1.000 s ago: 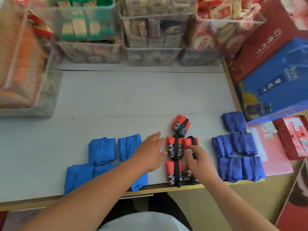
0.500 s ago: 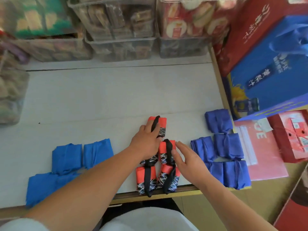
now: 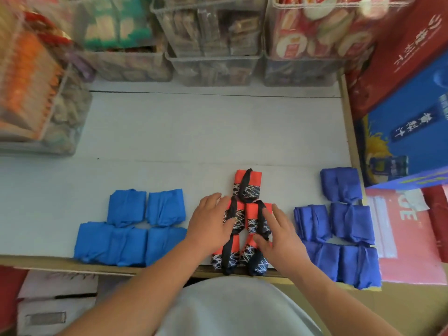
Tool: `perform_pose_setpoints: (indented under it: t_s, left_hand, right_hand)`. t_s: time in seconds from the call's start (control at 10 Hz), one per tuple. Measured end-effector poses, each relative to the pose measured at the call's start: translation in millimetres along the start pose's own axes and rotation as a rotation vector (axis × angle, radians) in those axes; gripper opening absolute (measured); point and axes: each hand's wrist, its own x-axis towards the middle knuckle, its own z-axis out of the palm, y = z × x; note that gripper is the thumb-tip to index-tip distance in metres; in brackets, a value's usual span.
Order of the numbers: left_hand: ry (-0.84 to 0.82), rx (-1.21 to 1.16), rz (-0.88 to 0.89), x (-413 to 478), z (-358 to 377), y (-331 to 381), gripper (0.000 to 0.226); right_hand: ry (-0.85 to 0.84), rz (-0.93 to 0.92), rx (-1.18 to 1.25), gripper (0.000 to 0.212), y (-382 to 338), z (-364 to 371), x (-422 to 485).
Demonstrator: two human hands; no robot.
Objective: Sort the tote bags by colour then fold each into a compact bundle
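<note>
Three groups of folded tote bundles lie along the front of the white table (image 3: 194, 132). Bright blue bundles (image 3: 131, 229) are on the left and dark blue bundles (image 3: 339, 226) on the right. Between them sit the red and black patterned bundles (image 3: 247, 185) with black straps. My left hand (image 3: 211, 221) rests with straight fingers on the left side of the red group. My right hand (image 3: 281, 231) lies flat against its right side, fingers spread. Both hands partly hide the middle red bundles.
Clear plastic bins (image 3: 213, 40) of packaged snacks line the back of the table, and more bins (image 3: 34, 88) stand at the left. Red and blue gift boxes (image 3: 412, 112) crowd the right edge. A pink packet (image 3: 407, 238) lies beside the dark blue bundles.
My left hand has come off the top red bundle, which now lies straight, and moved down beside the middle pair. My right hand shifted slightly along the red group's right side.
</note>
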Motion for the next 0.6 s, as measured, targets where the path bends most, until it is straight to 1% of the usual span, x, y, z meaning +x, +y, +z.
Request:
perform_pose_setpoints:
  t_s: [0.1, 0.2, 0.3, 0.4, 0.5, 0.6]
  left_hand:
    - [-0.115, 0.017, -0.005, -42, 17, -14, 0.092]
    - [-0.191, 0.102, -0.002, -59, 31, -21, 0.096]
    - [-0.189, 0.089, -0.014, -59, 34, -21, 0.093]
    - [-0.173, 0.062, -0.022, -61, 34, -19, 0.087]
    - [-0.105, -0.033, -0.044, -75, 20, -17, 0.073]
    - [-0.018, -0.106, -0.057, -91, 3, -24, 0.058]
  right_hand:
    - [-0.177, 0.001, -0.162, 0.107, 7, 21, -11]
    - [-0.233, -0.021, -0.337, 0.118, 10, 21, -12]
    - [-0.26, -0.048, -0.417, 0.118, 10, 16, -9]
    - [-0.256, -0.1, -0.533, 0.113, 9, 10, -11]
    - [-0.148, -0.16, -0.472, 0.101, 2, 11, -15]
    - [0.077, -0.33, -0.335, 0.054, -14, 23, -16]
